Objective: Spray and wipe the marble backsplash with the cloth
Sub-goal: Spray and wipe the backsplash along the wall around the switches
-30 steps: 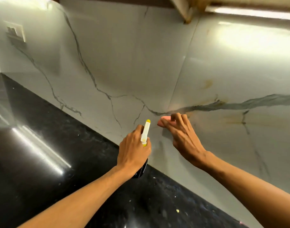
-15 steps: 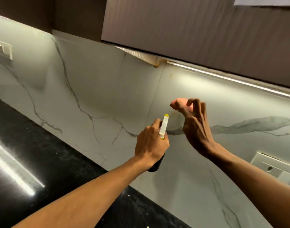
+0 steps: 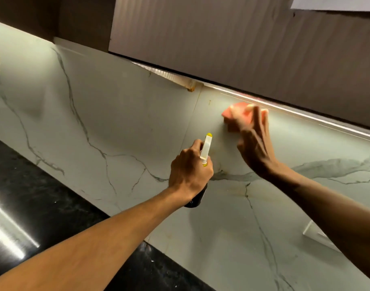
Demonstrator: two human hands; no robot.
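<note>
Up under the LED strip (image 3: 305, 120), R hand (image 3: 253, 143) has climbed from mid-wall, fingers fairly straight, pressing pink cloth (image 3: 239, 116) on marble backsplash (image 3: 116, 122); blurred, prob mid-wipe. L hand (image 3: 190, 175) still curled round spray bottle (image 3: 207, 147), so wiping has reached the top band

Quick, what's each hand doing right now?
Left hand: closed round the spray bottle.
Right hand: open, pressing the pink cloth flat on the marble backsplash.
</note>
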